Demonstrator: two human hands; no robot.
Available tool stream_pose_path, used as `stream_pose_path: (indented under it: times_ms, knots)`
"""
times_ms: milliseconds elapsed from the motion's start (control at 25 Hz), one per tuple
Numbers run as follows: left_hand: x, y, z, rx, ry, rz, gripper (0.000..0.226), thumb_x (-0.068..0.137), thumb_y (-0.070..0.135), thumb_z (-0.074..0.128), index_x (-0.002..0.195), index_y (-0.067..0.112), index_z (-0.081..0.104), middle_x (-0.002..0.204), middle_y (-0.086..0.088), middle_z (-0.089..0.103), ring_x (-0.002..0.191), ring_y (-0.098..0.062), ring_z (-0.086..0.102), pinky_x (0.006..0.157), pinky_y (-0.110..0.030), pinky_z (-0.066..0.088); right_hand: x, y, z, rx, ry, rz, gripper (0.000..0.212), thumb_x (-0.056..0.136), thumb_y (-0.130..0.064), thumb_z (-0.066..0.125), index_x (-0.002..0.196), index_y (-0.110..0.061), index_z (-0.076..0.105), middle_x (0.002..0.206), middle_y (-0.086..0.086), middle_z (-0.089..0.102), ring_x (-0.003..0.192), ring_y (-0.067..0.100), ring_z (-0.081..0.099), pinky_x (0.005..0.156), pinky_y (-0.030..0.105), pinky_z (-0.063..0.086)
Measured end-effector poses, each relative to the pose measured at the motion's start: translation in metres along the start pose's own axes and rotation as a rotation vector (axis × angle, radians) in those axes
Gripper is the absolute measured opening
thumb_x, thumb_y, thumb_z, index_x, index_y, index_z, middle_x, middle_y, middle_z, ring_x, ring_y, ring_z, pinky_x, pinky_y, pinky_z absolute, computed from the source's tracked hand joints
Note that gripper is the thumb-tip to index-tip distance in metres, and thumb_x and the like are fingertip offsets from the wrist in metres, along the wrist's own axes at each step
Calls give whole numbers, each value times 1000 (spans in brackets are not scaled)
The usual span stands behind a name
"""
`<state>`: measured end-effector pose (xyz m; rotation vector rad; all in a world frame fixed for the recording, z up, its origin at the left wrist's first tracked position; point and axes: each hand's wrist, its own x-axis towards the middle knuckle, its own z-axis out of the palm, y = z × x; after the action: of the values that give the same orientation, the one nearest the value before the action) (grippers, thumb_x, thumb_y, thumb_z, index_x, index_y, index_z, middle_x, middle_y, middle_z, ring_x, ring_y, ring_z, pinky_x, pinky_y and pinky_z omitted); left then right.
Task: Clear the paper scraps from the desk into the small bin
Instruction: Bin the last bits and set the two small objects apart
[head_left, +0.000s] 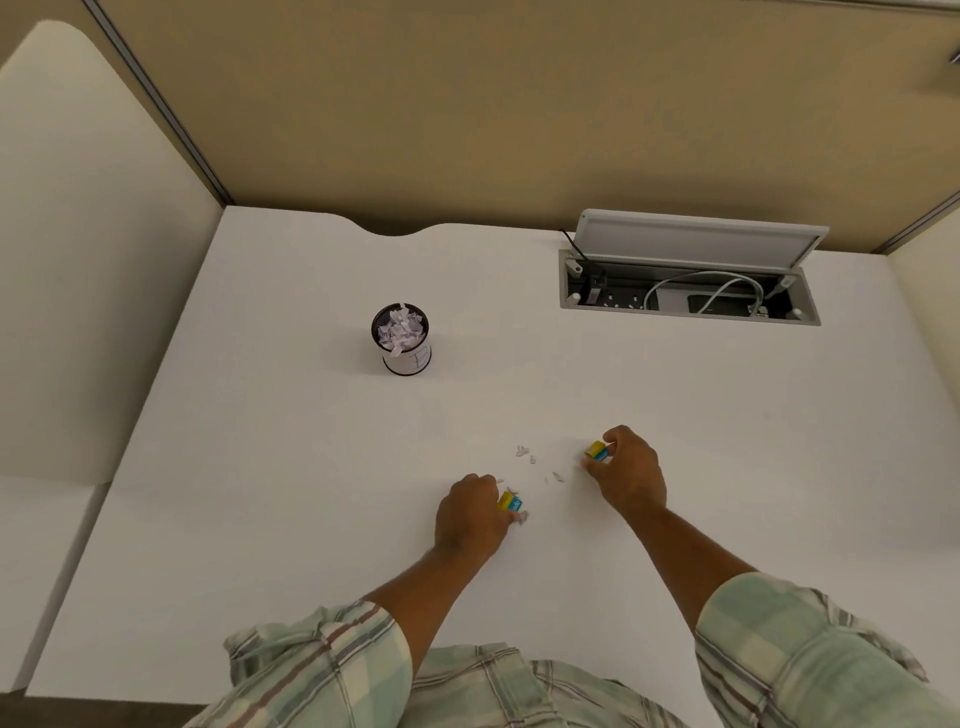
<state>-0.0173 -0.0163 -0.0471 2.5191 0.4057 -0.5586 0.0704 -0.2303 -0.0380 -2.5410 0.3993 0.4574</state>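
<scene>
A small black mesh cylindrical bin (409, 362), wrapped in a white paper label and already heaped with white scraps, is seen upright on the white desk (291, 467), well apart from both hands. Nearer the viewer, the left hand (467, 514) is curled round a small yellow-and-blue block (510, 502) held low at the desk surface, with a crumpled bit of paper just beside it. Between the hands, a thin scatter of small white paper scraps (522, 451) is spread along a line running from near-left to far-right. The right hand (631, 475) is likewise clamped on a second yellow-and-blue block (597, 451). The scraps are thus bracketed by the two blocks, so an inward sweep is judged likely. The bin lies beyond and to the left of the scatter, and the left hand is the nearer to it.
</scene>
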Motion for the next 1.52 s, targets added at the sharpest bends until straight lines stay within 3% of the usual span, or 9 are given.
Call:
stream_pose_path:
  times_ms: [200, 360, 480, 760, 920, 1120, 1280, 1360, 1520]
  knots:
    - [1, 5, 1, 108, 1, -29, 28, 86, 42, 74, 101, 19, 69, 102, -2, 72, 95, -22, 67, 76, -34, 53, 12, 16, -7, -79, -61, 40, 51, 82, -35, 79, 125, -22, 56, 121, 5, 61, 109, 27, 62, 89, 45, 55]
    - [3, -3, -6, -232, -64, -140, 26, 73, 40, 86, 77, 21, 69, 78, 6, 70, 73, -17, 67, 60, -28, 49, 6, 13, -2, -87, -29, -13, 52, 81, -43, 78, 123, -21, 56, 122, 3, 53, 109, 25, 58, 84, 45, 57]
    - [12, -15, -20, -333, -44, -143, 23, 69, 34, 90, 69, 25, 69, 66, 10, 64, 63, -13, 61, 58, -23, 47, -3, 0, 9, -42, 56, -135, 32, 94, -38, 64, 121, -22, 59, 122, 0, 54, 106, 23, 62, 83, 42, 58]
    - [54, -25, -61, -310, 71, -122, 11, 80, 23, 84, 85, 15, 77, 76, -1, 68, 71, -18, 62, 64, -24, 46, -5, -37, 36, -212, -201, -518, 34, 102, -15, 48, 133, -12, 60, 132, 8, 56, 120, 25, 55, 101, 37, 49]
    - [64, -27, -62, -245, 52, -83, 12, 84, 16, 78, 94, 9, 78, 92, -10, 75, 80, -23, 65, 72, -30, 52, -6, -49, 45, -466, -273, -621, 46, 92, 0, 51, 137, -8, 51, 136, 11, 46, 118, 28, 49, 97, 36, 51]
    - [52, -32, -51, -278, 66, -70, 17, 81, 18, 81, 92, 5, 76, 87, -12, 74, 83, -27, 67, 75, -33, 53, -44, -44, 69, -541, -264, -696, 42, 87, 3, 53, 128, -5, 51, 127, 15, 45, 111, 32, 49, 91, 40, 52]
    - [32, -40, -43, -312, 84, -140, 39, 87, 21, 79, 123, 10, 70, 103, -9, 71, 94, -23, 66, 85, -26, 54, -87, -31, 91, -534, -306, -798, 47, 88, 2, 57, 134, 0, 48, 126, 18, 48, 104, 31, 51, 84, 39, 53]
    - [21, -46, -41, -342, 116, -181, 47, 88, 22, 78, 132, 12, 65, 102, -4, 67, 91, -17, 62, 86, -23, 51, -92, -29, 90, -496, -316, -783, 48, 90, 1, 57, 137, -2, 47, 128, 17, 48, 108, 30, 51, 89, 38, 54]
    - [-2, -60, -31, -303, 142, -212, 32, 87, 21, 77, 116, 9, 72, 102, -6, 72, 90, -16, 64, 84, -21, 49, -59, -24, 63, -315, -199, -514, 50, 87, 5, 49, 135, -7, 53, 130, 12, 49, 119, 29, 52, 101, 34, 49]
